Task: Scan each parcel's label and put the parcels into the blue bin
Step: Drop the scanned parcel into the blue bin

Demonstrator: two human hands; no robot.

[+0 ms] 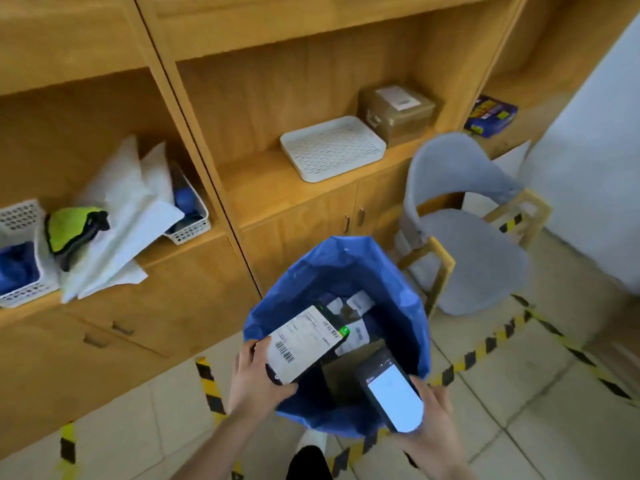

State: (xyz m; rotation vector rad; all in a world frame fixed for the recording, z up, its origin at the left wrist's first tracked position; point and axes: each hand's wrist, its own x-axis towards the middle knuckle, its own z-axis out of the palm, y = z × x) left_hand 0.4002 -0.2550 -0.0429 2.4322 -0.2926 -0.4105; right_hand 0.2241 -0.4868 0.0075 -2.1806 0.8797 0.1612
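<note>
My left hand [254, 374] grips a dark flat parcel [304, 344] by its near corner, holding it over the open mouth of the blue bin [412, 306]. Its white label with barcodes faces up. My right hand [434, 407] holds a dark handheld scanner [389, 389] with a lit white screen over the bin's near right rim, just right of the parcel. Several labelled parcels [356, 327] lie inside the bin. A brown cardboard box [396, 114] with a white label stands on the middle shelf.
A wooden shelf unit [270, 209] fills the back, holding a white tray [332, 147], white baskets [188, 216], white bags [117, 216] and a yellow-green cloth [71, 226]. A grey chair [467, 233] stands right of the bin. Yellow-black tape [485, 348] marks the tiled floor.
</note>
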